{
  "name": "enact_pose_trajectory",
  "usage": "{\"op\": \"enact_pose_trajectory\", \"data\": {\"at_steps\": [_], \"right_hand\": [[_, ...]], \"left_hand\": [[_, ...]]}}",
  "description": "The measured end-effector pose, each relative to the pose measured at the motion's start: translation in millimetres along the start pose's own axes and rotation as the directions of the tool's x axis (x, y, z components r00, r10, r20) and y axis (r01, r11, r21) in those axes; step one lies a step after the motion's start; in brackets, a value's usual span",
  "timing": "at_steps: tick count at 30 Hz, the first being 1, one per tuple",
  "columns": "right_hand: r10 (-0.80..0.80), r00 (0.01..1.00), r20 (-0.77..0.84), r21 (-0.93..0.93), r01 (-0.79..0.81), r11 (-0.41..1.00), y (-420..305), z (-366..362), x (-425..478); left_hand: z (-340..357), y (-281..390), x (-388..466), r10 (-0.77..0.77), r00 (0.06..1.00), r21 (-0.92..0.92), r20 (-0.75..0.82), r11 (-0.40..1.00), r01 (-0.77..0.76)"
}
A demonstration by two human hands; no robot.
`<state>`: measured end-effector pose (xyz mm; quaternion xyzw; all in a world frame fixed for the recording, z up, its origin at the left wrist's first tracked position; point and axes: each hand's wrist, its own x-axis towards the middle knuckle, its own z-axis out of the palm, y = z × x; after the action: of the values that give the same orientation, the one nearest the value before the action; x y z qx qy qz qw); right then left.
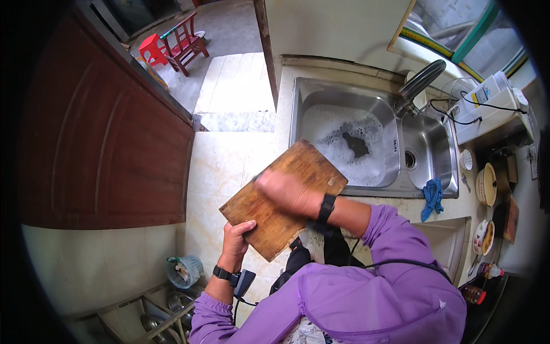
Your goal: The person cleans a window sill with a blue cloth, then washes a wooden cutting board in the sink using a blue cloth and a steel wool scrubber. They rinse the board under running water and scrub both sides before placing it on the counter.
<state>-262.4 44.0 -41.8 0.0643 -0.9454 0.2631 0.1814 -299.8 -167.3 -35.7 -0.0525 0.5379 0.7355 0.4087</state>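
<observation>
A worn wooden cutting board (275, 215) is held tilted in front of me, its far corner over the near left rim of the steel sink (296, 112). My left hand (236, 236) grips its lower left edge, thumb on the upper face. Over that face lies my right hand (285, 193), blurred by motion with fingers curled. Whether anything is under those fingers is hidden. White suds float on dark water (355, 144) in the large basin. A blue cloth (432, 198) drapes over the sink's front right corner.
A faucet (419, 86) rises behind the basins. Bowls, including an enamel one (487, 185), line the right counter. A wooden door (116, 137) stands at left. A waste basket (184, 271) and a metal rack (163, 322) are at lower left.
</observation>
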Motion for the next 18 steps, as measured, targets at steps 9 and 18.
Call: {"op": "enact_pose_trajectory", "data": {"at_steps": [9,18], "right_hand": [[0.222,0.964,0.143,0.004,-0.225,0.974,24.8,-14.1,-1.6],[0.453,0.885,-0.108,-0.274,-0.464,0.842,113.7,-29.4,-20.0]], "left_hand": [[-8.0,-11.1,8.8,-0.043,0.998,0.013,0.036,0.999,0.043],[-3.1,-11.1,2.6,-0.045,0.998,-0.027,0.042,0.999,0.046]]}}
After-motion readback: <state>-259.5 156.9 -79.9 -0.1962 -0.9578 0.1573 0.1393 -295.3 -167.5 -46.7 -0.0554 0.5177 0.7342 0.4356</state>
